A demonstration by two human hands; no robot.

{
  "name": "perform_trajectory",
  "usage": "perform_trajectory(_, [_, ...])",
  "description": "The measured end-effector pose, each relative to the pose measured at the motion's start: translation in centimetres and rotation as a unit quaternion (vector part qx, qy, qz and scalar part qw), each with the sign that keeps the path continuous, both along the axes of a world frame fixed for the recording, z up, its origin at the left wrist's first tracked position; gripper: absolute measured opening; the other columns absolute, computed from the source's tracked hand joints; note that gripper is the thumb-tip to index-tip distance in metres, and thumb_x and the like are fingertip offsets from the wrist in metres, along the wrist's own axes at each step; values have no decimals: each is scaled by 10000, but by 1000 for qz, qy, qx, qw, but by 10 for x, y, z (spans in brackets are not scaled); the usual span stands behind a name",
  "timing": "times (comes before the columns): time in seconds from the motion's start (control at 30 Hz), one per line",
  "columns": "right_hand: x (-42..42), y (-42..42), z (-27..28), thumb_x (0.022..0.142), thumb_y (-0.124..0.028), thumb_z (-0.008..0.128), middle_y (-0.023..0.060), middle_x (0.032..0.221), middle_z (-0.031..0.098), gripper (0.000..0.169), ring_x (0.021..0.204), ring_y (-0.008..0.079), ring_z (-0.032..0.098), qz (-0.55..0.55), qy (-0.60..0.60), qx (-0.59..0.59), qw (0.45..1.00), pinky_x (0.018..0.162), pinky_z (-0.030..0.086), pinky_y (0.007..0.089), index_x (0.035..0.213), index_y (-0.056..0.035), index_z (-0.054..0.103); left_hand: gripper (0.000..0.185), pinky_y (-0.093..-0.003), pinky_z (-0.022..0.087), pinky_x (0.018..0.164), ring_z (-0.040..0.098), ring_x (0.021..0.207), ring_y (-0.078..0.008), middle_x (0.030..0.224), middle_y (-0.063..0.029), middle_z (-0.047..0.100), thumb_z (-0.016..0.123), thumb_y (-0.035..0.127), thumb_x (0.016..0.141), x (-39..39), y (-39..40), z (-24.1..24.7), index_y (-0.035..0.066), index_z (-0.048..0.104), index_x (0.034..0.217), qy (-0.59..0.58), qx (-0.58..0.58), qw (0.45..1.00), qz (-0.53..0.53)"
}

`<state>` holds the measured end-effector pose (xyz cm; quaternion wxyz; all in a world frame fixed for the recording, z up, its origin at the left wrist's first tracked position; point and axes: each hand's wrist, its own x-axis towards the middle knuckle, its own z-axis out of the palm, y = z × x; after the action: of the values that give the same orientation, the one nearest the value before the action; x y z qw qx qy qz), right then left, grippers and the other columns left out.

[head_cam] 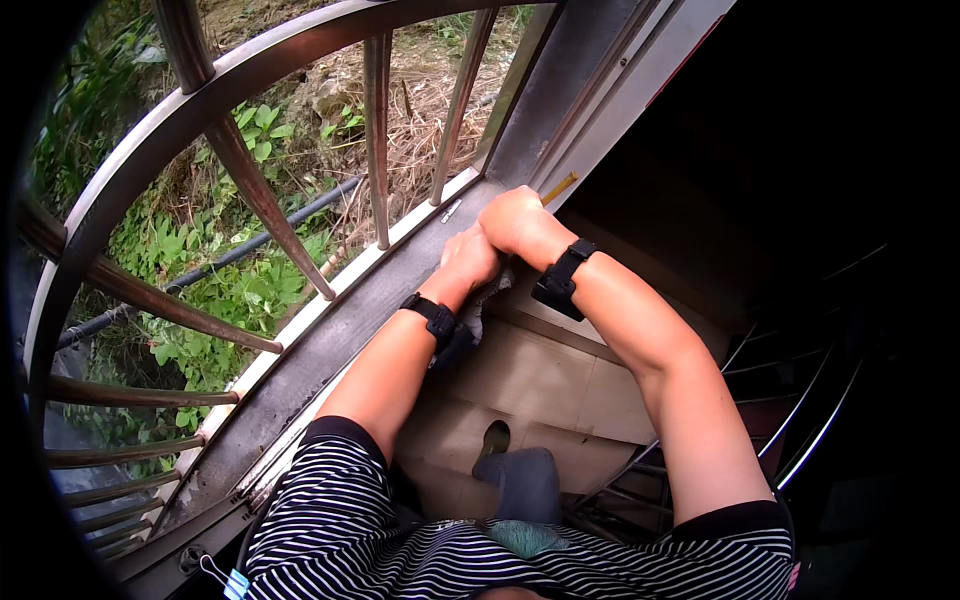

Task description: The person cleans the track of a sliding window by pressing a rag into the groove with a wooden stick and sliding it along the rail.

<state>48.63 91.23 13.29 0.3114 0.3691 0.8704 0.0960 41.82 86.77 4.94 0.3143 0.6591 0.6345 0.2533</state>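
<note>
Both my hands are together above the inner edge of a grey window sill [375, 292]. My right hand [516, 217] is curled around a thin yellowish stick [559, 189], whose end pokes out beyond the knuckles. Pressed against it, my left hand [471, 255] is closed, and a crumpled grey cloth [477, 309] hangs from beneath it. The fingertips of both hands are hidden, as is the rest of the stick. Each wrist wears a black strap with a small device.
A curved metal window grille [300, 56] with several bars rises left of the sill, with plants outside. The window frame [585, 90] stands ahead. Tiled steps [540, 375] lie below, beside my shoe [495, 437]. Dark metal railings [817, 427] are at right.
</note>
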Motion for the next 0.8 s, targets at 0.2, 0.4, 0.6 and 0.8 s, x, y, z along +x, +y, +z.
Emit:
perform_trajectory(0.2, [-29,-65,10,740,-143,564,95,887,678,183,855,257,652,13,65,-78,995,693,516,377,850,-95,702,229,-423,462,801,579,950,-344,1058,-137,592,496,174,814,-47,-89,-1,89,639,971,25,27,999,15])
perform_trajectory(0.4, [-36,-158,-18,755,-129,521,150,783,658,179,777,295,651,54,255,-133,956,658,513,399,782,-39,672,183,-423,458,768,573,903,-347,981,-125,563,562,90,750,-105,-187,26,82,642,914,144,-53,988,12])
perform_trajectory(0.6, [29,-126,10,779,-163,535,127,685,622,122,666,300,621,-17,328,-3,944,560,483,409,774,-134,653,180,-403,446,746,559,876,-339,922,-135,564,608,87,757,-82,-145,56,53,613,933,11,51,997,61])
perform_trajectory(0.8, [102,-66,31,723,-59,512,115,675,617,233,661,311,617,-79,342,152,924,561,493,413,901,-147,635,203,-380,445,774,558,885,-333,930,-148,579,626,114,770,-11,-5,23,40,608,959,-90,186,978,1])
